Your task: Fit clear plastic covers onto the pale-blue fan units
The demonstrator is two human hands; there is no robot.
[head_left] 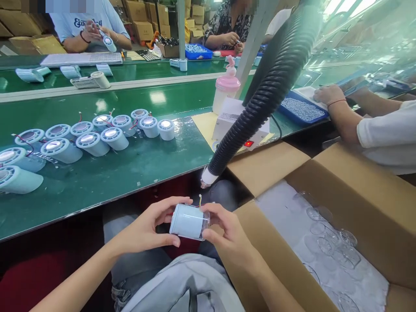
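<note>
- A pale blue cylindrical housing (188,221) with a clear cap at its right end and short wires sticking up from it lies on its side above the person's lap, below the near edge of the green conveyor belt (130,173).
- The left hand (147,229) cups the housing's left end, fingers curled partway, thumb beneath and fingertips over the top.
- The right hand (227,232) pinches the clear cap end, fingers bent close around it.
- Just above the housing hangs the nozzle of a black ribbed hose (260,99).
- Right of the housing, an open cardboard box (357,195) holds clear caps (338,247) on white sheeting.
- Beyond the housing, a cluster of similar housings (94,138) rests on the belt.
</note>
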